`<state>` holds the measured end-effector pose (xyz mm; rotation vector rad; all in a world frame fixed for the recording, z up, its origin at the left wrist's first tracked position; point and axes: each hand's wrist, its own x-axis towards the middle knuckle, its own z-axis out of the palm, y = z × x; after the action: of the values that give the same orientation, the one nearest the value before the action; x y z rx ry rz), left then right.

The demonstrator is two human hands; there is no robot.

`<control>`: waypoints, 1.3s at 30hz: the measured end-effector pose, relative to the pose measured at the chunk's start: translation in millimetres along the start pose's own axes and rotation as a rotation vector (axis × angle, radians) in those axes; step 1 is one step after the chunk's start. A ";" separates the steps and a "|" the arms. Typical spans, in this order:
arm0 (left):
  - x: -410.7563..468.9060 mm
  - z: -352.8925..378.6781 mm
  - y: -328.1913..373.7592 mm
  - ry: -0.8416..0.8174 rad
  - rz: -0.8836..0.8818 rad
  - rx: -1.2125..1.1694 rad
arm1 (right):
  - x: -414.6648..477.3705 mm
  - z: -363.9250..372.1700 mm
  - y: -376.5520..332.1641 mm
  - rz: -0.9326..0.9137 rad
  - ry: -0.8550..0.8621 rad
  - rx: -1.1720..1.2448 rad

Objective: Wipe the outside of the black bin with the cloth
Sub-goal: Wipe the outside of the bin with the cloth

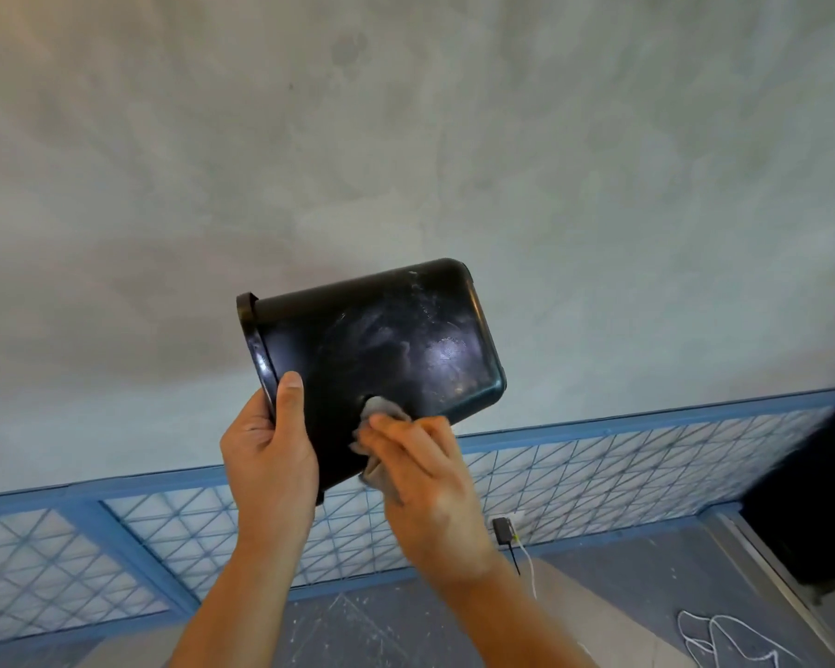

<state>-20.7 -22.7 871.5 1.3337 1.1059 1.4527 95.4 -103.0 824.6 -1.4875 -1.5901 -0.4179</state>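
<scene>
We're gripping the black bin at its rim with the left hand, forearm raised, thumb lying up the outer wall, other fingers hidden behind the rim. The bin is hanging in the air on its side, rim left, base right, against the grey wall. The right hand is pressing the grey cloth onto the bin's lower edge, fingers nearly straight, thumb hidden, hand blurred.
</scene>
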 end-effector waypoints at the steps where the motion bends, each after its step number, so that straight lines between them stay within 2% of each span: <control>1: 0.3 -1.4 0.0 0.002 -0.001 0.002 | 0.3 -6.7 11.0 0.042 0.051 -0.018; 3: -1.0 -0.9 1.8 0.001 0.004 0.007 | 2.8 -19.2 28.9 0.135 0.152 -0.043; 5: -5.0 5.7 2.4 -0.007 0.018 0.005 | 3.8 -19.3 27.1 0.142 0.166 -0.050; 8: -8.8 15.5 2.4 -0.023 0.020 -0.005 | -6.1 -6.0 5.0 0.028 0.044 -0.018; 10: -9.9 18.3 3.0 -0.020 0.022 0.008 | -7.7 -14.1 14.2 -0.003 0.008 -0.005; 15: -16.2 33.4 6.6 0.003 0.025 0.020 | -0.2 -47.7 63.8 0.234 0.180 -0.024; 20: -29.9 62.7 6.8 0.022 0.024 0.034 | -11.6 -49.7 53.6 0.011 0.007 0.026; 25: -47.3 94.5 14.5 0.044 0.021 0.055 | -2.2 -94.8 130.0 0.261 0.155 -0.019; 27: -56.4 113.1 14.8 0.042 0.016 0.044 | -2.7 -99.3 129.4 0.201 0.117 -0.010; 30: -67.6 134.1 13.2 0.052 0.012 0.023 | -16.9 -99.6 121.5 0.002 -0.012 0.052; 32: -73.1 145.5 13.7 0.070 -0.022 -0.006 | -17.8 -113.5 149.5 0.049 -0.002 0.055; 34: -78.2 154.9 15.5 0.083 -0.053 -0.022 | -14.7 -130.9 186.2 0.206 0.089 0.028; 36: -85.0 165.2 17.2 0.096 -0.059 -0.008 | -11.8 -141.9 200.9 0.278 0.154 0.026; 39: -95.0 181.7 18.0 0.110 -0.052 0.054 | -20.3 -137.3 184.7 0.104 0.078 0.092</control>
<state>166.5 -108.2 872.9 1.2652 1.2493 1.4817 314.0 -177.9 824.9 -1.4591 -1.4453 -0.3345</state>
